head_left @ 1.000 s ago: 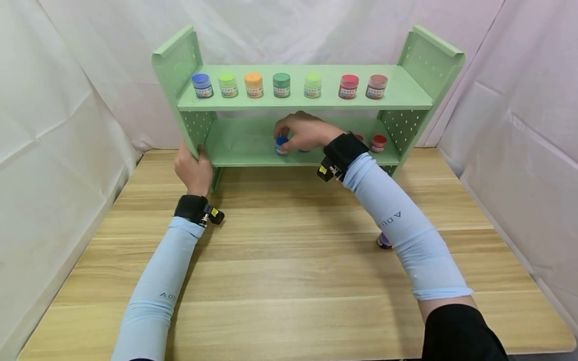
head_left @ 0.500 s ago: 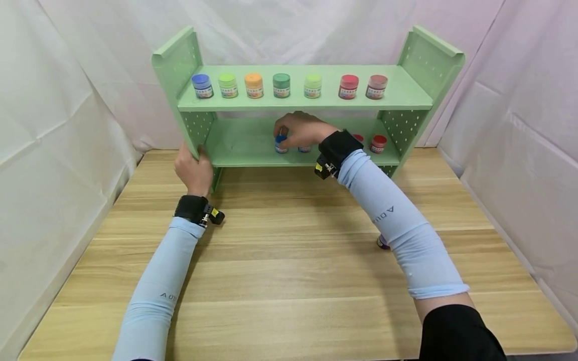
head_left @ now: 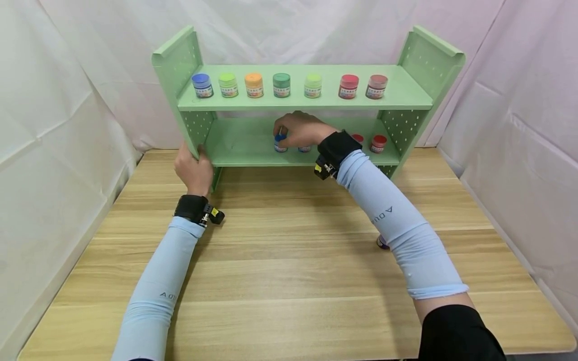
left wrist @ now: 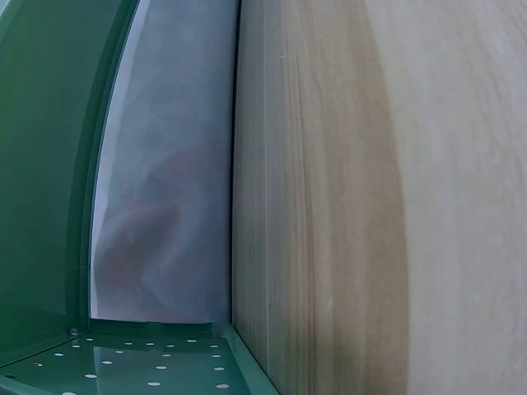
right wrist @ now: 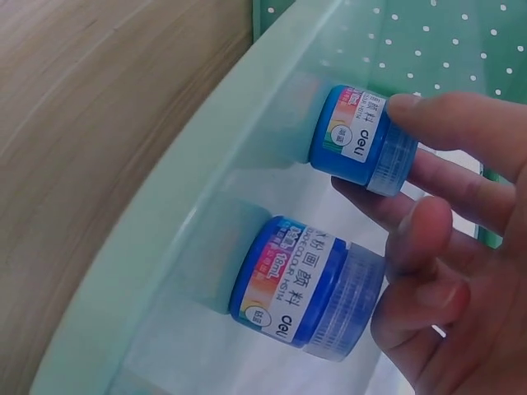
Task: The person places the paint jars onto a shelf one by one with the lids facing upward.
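In the head view my right hand (head_left: 303, 129) is inside the lower tier of a green two-tier shelf (head_left: 298, 103). Thumb and fingers pinch the lid of a small blue paint jar (right wrist: 354, 136), which stands upright on the lower board. Beside it stands a second, darker blue paint jar (right wrist: 292, 284), close to the curled fingers. My left hand (head_left: 194, 170) grips the shelf's left side panel low down, thumb at the front edge; its other fingers are partly hidden. That hand is out of sight in the left wrist view, where the perforated panel (left wrist: 132, 362) shows.
Several paint jars line the upper board, among them an orange jar (head_left: 254, 85) and a dark green jar (head_left: 281, 85). Right on the lower board is a red jar (head_left: 378, 144), with another partly behind the wrist. A purple jar (head_left: 382, 242) lies on the wooden table (head_left: 280, 281), partly behind the right sleeve.
My right hand and forearm have shifted slightly left, and the pinched blue jar has moved a little back. The neighbouring blue jar shows more. My left hand has stayed put.
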The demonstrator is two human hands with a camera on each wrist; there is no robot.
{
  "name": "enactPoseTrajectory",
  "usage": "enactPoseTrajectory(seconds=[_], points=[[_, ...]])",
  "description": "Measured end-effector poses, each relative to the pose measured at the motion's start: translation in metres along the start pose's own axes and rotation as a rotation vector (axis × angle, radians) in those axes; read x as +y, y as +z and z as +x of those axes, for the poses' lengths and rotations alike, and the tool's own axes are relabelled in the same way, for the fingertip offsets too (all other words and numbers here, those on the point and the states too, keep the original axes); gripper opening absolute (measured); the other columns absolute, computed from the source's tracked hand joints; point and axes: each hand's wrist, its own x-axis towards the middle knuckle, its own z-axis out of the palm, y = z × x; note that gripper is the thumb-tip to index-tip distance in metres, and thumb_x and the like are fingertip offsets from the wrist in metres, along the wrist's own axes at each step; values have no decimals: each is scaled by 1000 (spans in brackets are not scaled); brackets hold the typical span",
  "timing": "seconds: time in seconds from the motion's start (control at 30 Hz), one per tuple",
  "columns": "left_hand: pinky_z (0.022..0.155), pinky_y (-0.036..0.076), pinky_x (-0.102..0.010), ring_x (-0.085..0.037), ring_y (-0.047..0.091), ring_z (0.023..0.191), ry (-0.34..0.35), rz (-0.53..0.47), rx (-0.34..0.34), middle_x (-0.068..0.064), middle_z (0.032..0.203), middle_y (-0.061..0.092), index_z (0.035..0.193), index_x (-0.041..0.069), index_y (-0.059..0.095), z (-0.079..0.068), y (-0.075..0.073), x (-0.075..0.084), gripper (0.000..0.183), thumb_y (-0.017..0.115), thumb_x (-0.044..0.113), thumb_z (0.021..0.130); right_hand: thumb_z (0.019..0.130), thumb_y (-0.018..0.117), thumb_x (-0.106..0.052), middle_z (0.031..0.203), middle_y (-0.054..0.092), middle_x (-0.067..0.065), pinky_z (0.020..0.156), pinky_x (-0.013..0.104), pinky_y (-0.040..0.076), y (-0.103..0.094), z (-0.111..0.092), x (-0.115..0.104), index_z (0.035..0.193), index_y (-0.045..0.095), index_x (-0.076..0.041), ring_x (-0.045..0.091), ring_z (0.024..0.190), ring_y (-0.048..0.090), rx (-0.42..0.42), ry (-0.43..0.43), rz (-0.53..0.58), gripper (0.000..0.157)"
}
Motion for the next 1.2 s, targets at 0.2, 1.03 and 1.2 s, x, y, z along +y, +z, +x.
enactPoseTrajectory(seconds=[0.2,1.03,1.2], points=[[83,46,-35,-14,61,100,-1,2,1,-5,105,68,109,6,68,0,0,1,24,57,8,88,88,64,-36,118,56,0,85,34,41,0,1,1,124,59,-18,18,106,50,-7,0,19,41],[84,46,-32,-13,61,100,-16,-4,-4,-3,106,68,111,7,68,1,-1,4,26,57,5,88,86,67,-28,114,63,3,85,32,44,9,-75,24,120,63,-9,18,98,58,286,-271,-81,39],[84,46,-33,-14,62,98,-21,-8,-1,-4,105,68,110,6,68,0,-2,5,24,57,5,88,83,71,-26,101,65,1,71,30,45,29,-100,36,107,68,-10,16,79,58,319,-334,-34,29]])
